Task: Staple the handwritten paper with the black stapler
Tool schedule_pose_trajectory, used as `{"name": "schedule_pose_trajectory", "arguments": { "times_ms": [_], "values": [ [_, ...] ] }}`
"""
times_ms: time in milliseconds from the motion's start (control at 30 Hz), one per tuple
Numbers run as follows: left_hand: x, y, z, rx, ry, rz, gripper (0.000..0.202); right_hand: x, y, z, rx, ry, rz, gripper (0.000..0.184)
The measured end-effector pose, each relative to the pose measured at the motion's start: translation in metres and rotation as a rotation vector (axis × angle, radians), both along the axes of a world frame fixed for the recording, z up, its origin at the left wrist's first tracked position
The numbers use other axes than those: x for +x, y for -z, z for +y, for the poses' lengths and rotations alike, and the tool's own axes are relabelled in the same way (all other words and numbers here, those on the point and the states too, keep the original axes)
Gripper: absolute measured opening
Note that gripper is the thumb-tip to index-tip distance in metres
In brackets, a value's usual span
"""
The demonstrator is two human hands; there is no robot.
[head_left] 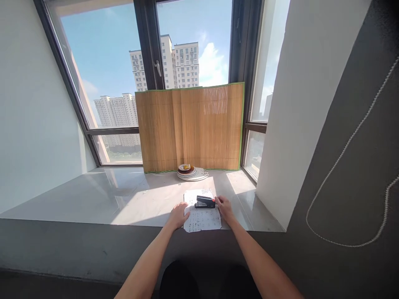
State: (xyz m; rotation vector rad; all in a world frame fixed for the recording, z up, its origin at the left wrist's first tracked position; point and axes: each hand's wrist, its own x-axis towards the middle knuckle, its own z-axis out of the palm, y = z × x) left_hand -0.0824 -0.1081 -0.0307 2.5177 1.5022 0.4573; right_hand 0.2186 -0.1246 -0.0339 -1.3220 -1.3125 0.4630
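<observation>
A black stapler (205, 202) with a red mark near its right end lies across a white sheet of paper (202, 221) with dark writing on it. The sheet's lower edge reaches the front edge of the sill. My left hand (178, 215) rests at the paper's left edge, with the thumb apart from the fingers and over the sheet. At the stapler's right end, my right hand (224, 208) has its fingers curled in and closed on that end; its fingertips are partly hidden.
Small plates (190, 171) sit stacked behind the paper on the tiled windowsill (84, 199). A bamboo mat (193, 128) stands upright against the window. White wall (280, 137) rises at the right, and a beaded cord (330, 166) hangs farther right.
</observation>
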Motion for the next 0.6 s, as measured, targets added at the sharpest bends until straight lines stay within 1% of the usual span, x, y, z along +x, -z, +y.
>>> {"name": "schedule_pose_trajectory", "arguments": {
  "times_ms": [133,300,433,600],
  "values": [
    [-0.0003,0.0045,0.0056,-0.045,-0.010,0.012,0.060,0.0004,0.0014,-0.0008,-0.009,-0.023,0.037,0.049],
    [-0.0007,0.0042,0.0086,-0.072,-0.001,0.015,0.066,-0.0012,0.0028,0.0008,-0.041,-0.030,0.047,0.053],
    [-0.0014,0.0016,0.0090,-0.076,-0.008,0.014,0.069,-0.0022,0.0024,0.0009,-0.033,0.025,0.038,0.052],
    [-0.0028,-0.0011,0.0086,-0.078,-0.064,0.001,0.083,-0.0038,-0.0014,-0.0017,-0.005,0.061,0.020,0.048]
  ]
}}
